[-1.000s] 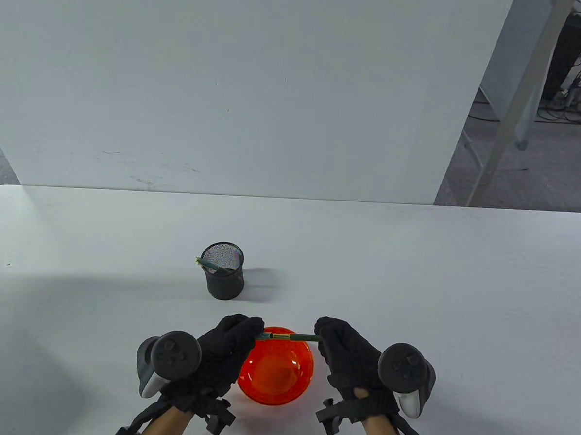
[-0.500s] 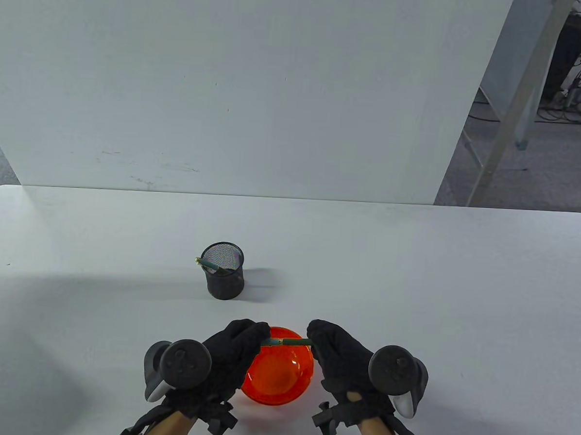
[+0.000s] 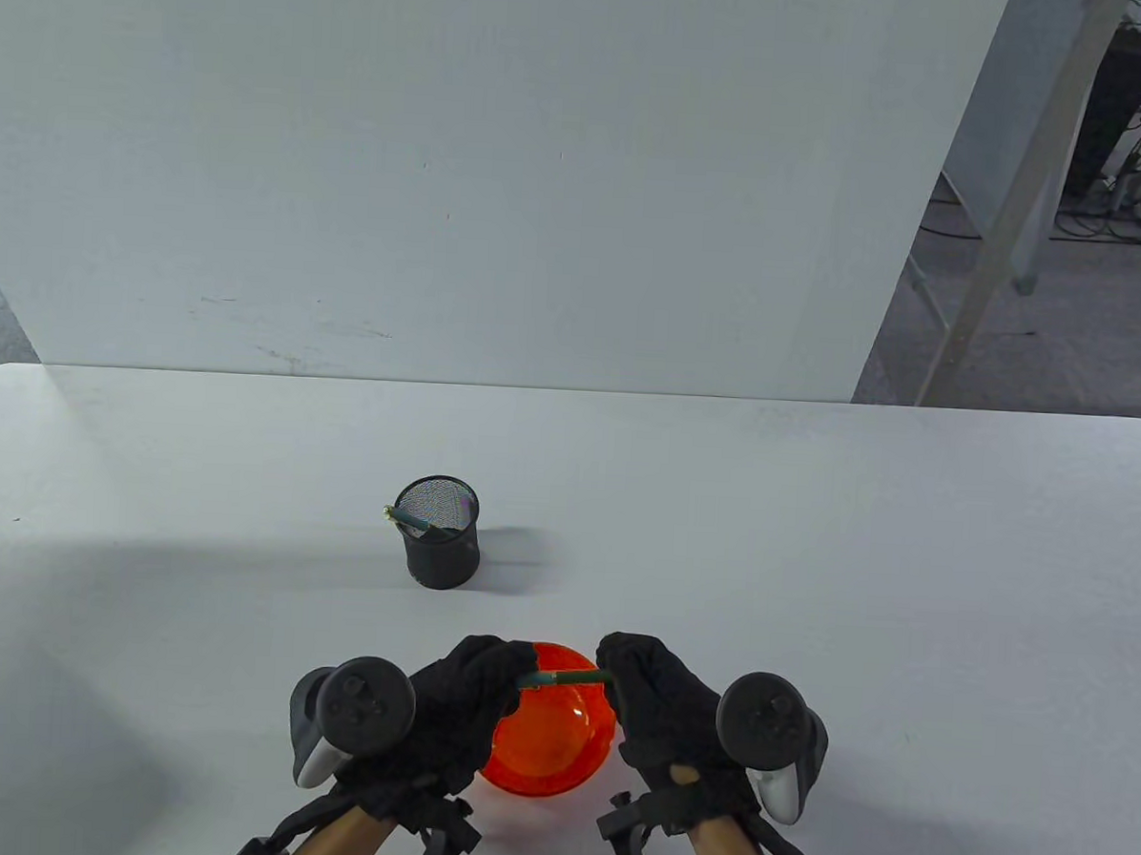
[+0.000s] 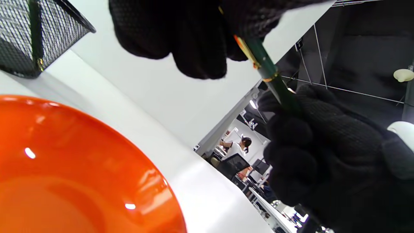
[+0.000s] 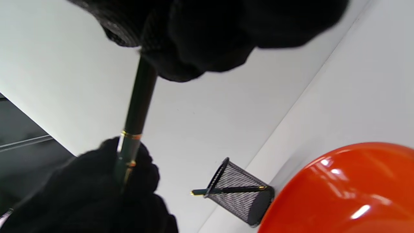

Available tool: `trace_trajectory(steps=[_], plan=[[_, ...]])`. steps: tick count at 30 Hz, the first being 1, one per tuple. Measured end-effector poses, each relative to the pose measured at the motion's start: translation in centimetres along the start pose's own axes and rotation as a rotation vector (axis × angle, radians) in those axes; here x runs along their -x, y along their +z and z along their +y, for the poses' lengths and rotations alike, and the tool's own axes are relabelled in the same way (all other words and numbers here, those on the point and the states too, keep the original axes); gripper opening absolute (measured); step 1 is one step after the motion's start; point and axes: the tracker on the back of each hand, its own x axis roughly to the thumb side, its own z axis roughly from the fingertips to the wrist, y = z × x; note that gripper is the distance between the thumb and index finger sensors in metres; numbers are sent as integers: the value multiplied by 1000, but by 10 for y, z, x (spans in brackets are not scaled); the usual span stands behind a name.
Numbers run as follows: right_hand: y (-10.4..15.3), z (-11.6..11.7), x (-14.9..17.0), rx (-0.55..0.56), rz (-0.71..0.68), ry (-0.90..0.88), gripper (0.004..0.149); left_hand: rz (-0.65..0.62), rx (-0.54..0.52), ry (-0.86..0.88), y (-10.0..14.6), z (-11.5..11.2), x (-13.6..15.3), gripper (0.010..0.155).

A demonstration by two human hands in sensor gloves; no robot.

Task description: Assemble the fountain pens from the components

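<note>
A dark green fountain pen with gold rings is held level above the orange bowl. My left hand pinches its left end and my right hand grips its right end. In the left wrist view the green pen runs from my left fingers down into the right glove. Seen from the right wrist, the pen barrel with its gold ring spans both gloves. A black mesh cup behind the bowl holds another green pen.
The white table stretches wide on all sides of the bowl and mesh cup. A white wall panel stands behind the table. A metal frame and cables are at the far right.
Both hands have drawn closer together and slightly toward me. The gold section visible between them earlier is now covered, so the visible pen span is shorter.
</note>
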Motion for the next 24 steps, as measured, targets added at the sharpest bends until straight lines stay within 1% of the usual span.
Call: trace_trajectory(steps=[2,3,4,6,8,10,12,13,15,17,19,20,22,23,24], plan=[[-1,1,2,-41,1,-9,41,-3,8,-29,0,1,0,46],[-2,1,3,-40,-4,-23,42,-4,-6,-36,1,1,1,45],[-2,1,3,-15,3,-44,42,7,-20,-24,0,3,2,45],[-3,0,3,6,28,-98,42,32,3,30,-4,7,6,45],[-4,2,9,11,71,-166,43,73,-69,85,-2,14,14,47],[-4,1,13,18,98,-206,43,101,-101,159,1,17,24,47],[-4,2,15,-5,89,-194,43,103,-68,229,2,18,31,45],[-3,5,16,-16,91,-183,43,129,-98,238,3,17,31,45],[-2,8,18,-35,108,-186,44,136,-112,229,3,17,32,45],[-3,8,18,-82,104,-174,45,143,-108,240,3,18,32,44],[-4,7,18,-91,92,-109,45,124,-98,238,2,20,31,44],[-5,6,19,-96,90,-93,46,107,-95,223,2,21,30,43],[-7,6,18,-123,88,-84,55,92,-112,183,1,29,28,43],[-6,3,18,-83,96,-82,59,92,-121,183,0,33,28,43],[-7,-2,18,-11,112,-89,60,95,-138,177,0,40,30,43]])
